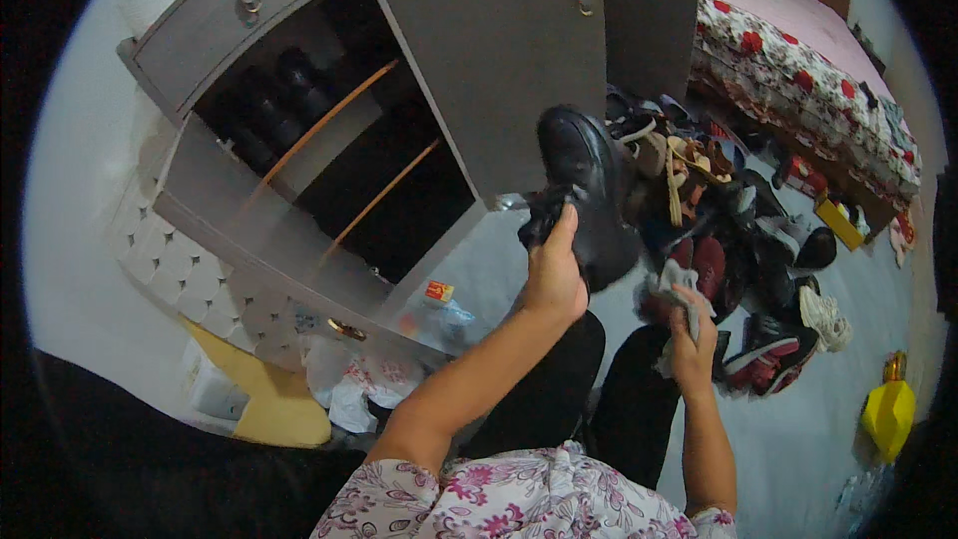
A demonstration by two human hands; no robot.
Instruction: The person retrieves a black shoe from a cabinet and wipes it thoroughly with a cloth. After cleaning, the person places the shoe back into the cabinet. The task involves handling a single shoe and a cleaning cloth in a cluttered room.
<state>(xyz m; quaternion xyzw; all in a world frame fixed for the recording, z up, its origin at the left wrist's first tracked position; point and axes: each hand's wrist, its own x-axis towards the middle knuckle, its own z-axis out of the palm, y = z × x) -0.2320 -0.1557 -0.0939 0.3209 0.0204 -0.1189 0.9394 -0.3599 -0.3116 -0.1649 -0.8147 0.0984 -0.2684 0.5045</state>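
Observation:
My left hand [557,277] grips a black leather shoe [587,187] by its opening, with its toe pointing away from me and dark crumpled material beside the thumb. To the right, my right hand [692,329] holds a crumpled light grey cloth [685,288], apart from the shoe. Just beyond the cloth, maroon shoes [707,266] lie in a large heap of mixed footwear on the floor. In the open cabinet [168,172] at the left, dark shoes [299,75] stand on the upper shelf.
An open grey cabinet door [486,52] stands ahead. A bed with a floral cover [801,67] is at the upper right. Plastic bags [367,385] lie at lower left, a small red and yellow box [439,291] near the cabinet, and a yellow faceted object [889,415] at far right.

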